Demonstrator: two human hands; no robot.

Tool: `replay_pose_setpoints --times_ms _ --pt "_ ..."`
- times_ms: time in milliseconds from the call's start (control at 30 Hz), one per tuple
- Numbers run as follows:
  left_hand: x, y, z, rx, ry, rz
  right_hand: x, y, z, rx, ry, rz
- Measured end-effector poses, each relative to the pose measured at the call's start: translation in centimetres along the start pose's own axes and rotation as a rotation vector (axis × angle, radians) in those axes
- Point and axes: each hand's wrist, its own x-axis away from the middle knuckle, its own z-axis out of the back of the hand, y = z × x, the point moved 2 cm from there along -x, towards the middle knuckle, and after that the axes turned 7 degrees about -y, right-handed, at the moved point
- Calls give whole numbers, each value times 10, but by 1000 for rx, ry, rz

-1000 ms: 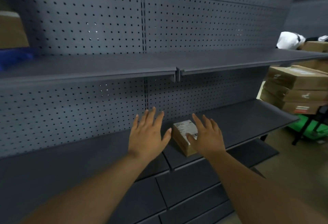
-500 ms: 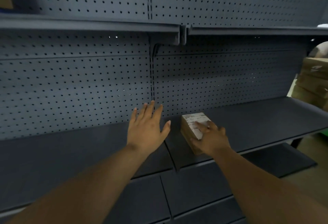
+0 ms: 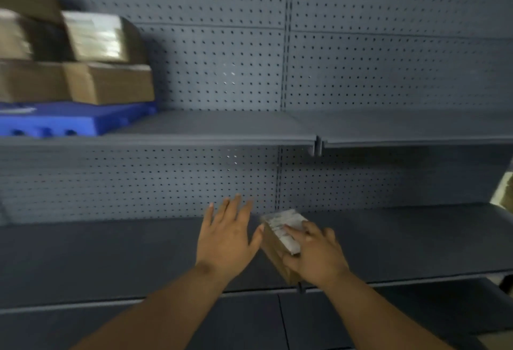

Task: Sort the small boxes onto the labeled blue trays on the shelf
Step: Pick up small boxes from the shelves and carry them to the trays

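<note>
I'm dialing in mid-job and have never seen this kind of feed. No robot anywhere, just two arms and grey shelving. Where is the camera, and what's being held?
The camera sits on a person's head, looking forward and down, so the arms are theirs. The right hand grips a small cardboard box with a white label, tilted, at the front of the lower shelf. The left hand is open with fingers spread, beside the box; its thumb is near the box, though contact is unclear. On the upper shelf, at the left, a blue tray carries stacked brown boxes, blurred by motion. Perforated grey panels form the back.
</note>
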Motion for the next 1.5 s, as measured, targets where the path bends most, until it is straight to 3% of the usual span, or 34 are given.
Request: replay_pose_setpoints --times_ms 167,267,533,733,933,1500 --pt "69 -42 61 -87 -15 104 54 -79 31 -29 -27 197" --pt "94 -75 106 -85 64 203 75 -131 62 -58 -10 313" --pt "134 -162 221 -172 248 338 105 -253 159 -76 264 506" --pt "126 -234 284 -183 345 341 92 -338 215 -77 437 413" --pt "105 -287 325 -177 357 231 54 -407 244 -84 563 226" --pt "-12 -368 334 -53 384 12 -80 -496 304 -38 765 -43"
